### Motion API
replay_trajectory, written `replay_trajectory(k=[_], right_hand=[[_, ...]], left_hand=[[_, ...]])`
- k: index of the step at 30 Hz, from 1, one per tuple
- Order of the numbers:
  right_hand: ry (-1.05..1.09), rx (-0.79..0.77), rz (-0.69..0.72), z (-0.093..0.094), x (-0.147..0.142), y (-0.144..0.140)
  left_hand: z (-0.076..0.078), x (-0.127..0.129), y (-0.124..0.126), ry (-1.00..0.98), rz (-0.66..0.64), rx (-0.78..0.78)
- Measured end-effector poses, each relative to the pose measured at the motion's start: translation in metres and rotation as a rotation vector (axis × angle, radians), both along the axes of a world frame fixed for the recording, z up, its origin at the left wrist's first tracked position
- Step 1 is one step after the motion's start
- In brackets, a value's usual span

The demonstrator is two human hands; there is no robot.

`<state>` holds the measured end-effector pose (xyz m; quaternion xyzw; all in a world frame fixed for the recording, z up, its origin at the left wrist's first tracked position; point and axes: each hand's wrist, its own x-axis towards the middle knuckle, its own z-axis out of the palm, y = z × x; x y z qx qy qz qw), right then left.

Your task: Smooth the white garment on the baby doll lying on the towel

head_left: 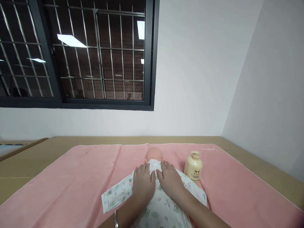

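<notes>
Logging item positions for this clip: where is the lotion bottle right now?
In the head view, the lotion bottle stands upright on the pink towel, just right of the doll and beside the right hand.

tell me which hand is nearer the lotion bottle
Right. The right hand lies flat on the doll's printed clothing, just left of the lotion bottle. The left hand rests beside it, farther from the bottle.

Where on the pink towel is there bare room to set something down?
The pink towel is bare across its whole left side, from the doll out to the table edge. A narrower bare strip lies right of the lotion bottle. The middle is crowded: left hand and right hand lie flat on the doll.
</notes>
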<state>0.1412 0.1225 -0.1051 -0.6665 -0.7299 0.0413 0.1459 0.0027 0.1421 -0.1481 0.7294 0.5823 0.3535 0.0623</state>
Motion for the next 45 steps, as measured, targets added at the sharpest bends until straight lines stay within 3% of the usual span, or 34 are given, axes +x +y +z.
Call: replay_trajectory(k=[5,12,18,24,32,38,45], right_hand=[[-0.085,0.046,0.019,-0.001,-0.012,-0.020],[0.014,-0.037,0.062,0.011,0.007,0.003],[-0.104,-0.007,0.041,0.008,-0.006,-0.015],[-0.038,-0.044,0.051,0.016,0.008,0.001],[-0.189,0.032,0.032,0.011,-0.005,-0.018],[0.004,-0.059,0.088,0.013,0.017,0.005],[-0.015,-0.041,0.085,0.010,0.016,0.008]], left_hand=[[0.011,-0.006,0.009,-0.004,0.011,-0.129],[0.008,0.006,-0.008,0.058,-0.030,0.006],[0.012,-0.001,0.008,-0.068,-0.026,-0.143],[0.007,0.004,-0.004,-0.028,-0.036,-0.016],[0.005,-0.001,0.004,-0.063,-0.016,-0.091],[-0.002,0.000,0.003,-0.104,-0.018,-0.057],[-0.002,0.000,-0.001,-0.082,-0.023,0.003]])
